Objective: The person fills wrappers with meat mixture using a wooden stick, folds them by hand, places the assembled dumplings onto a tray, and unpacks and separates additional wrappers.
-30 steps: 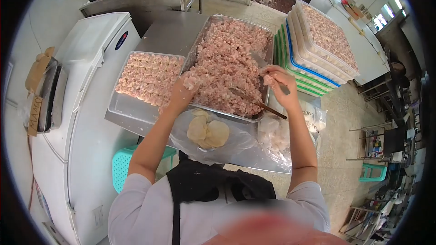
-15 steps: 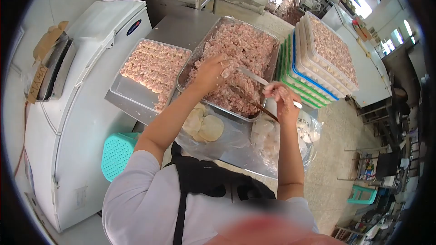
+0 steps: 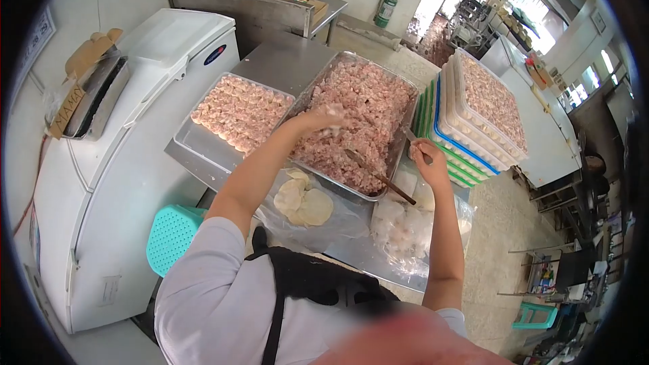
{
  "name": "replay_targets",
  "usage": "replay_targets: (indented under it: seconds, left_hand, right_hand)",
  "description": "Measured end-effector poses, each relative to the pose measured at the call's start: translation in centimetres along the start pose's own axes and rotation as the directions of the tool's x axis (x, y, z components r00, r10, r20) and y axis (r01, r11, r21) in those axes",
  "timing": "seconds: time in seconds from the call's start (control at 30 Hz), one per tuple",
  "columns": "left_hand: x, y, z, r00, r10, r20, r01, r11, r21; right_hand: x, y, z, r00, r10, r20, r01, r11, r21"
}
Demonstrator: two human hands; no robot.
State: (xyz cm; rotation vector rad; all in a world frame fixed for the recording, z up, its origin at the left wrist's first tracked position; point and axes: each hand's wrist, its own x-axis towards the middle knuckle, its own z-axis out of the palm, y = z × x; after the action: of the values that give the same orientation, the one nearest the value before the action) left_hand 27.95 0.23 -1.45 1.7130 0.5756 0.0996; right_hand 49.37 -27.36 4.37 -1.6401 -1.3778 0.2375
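Your right hand [image 3: 428, 155] has its fingers curled closed around a pale-bladed spatula [image 3: 410, 134] beside the metal tray [image 3: 336, 183], your left hand [image 3: 323, 120] is over the minced meat [image 3: 368, 98] inside, its blurred hold impossible to tell, and dough rounds [image 3: 314, 208] lie nearer you, presumably for easy reach.

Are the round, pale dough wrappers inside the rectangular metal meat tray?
No, the wrappers lie on a clear plastic sheet outside the tray.

Brown handle [image 3: 401, 191] across pan rim [image 3: 331, 180]
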Motion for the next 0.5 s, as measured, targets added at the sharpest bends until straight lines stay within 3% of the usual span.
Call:
replay_targets:
  seconds: [0.03,0.1,0.2,0.23,0.3,0.43,0.5]
  left_hand:
    - [-0.9,1.2,0.1,0.999,0.010,0.039,-0.012,0.998,0.064]
    - [-1.1,0.8,0.3,0.971,0.239,-0.017,-0.194,0.827,0.528]
    - [-1.0,1.1,0.0,0.987,0.157,0.024,-0.159,0.981,0.110]
    - [-0.9,0.7,-0.1,0.975,0.219,-0.046,-0.207,0.960,0.190]
    - [-0.2,-0.4,-0.1,0.919,0.354,-0.174,-0.277,0.894,0.352]
    - [-0.4,-0.6,-0.9,0.896,0.441,-0.052,-0.385,0.830,0.404]
    - [-1.0,-0.4,-1.0,0.854,0.518,-0.046,-0.465,0.800,0.379]
  right_hand:
    - [0.3,0.6,0.0,1.000,-0.001,-0.013,0.001,1.000,-0.001]
    - [0.7,0.7,0.1,1.000,0.000,-0.030,0.000,1.000,-0.006]
    - [0.0,-1.3,0.2,0.983,-0.133,-0.123,0.128,0.991,-0.048]
    - [-0.6,-2.3,-0.1,0.983,-0.137,-0.125,0.109,0.972,-0.210]
    - [-0.8,-0.8,0.3,0.973,-0.184,-0.139,0.138,0.947,-0.291]
    - [-0.1,2.6,0.4,0.989,-0.144,0.029,0.144,0.907,-0.396]
    - [-0.5,2.0,0.8,0.976,-0.216,-0.022,0.178,0.857,-0.484]
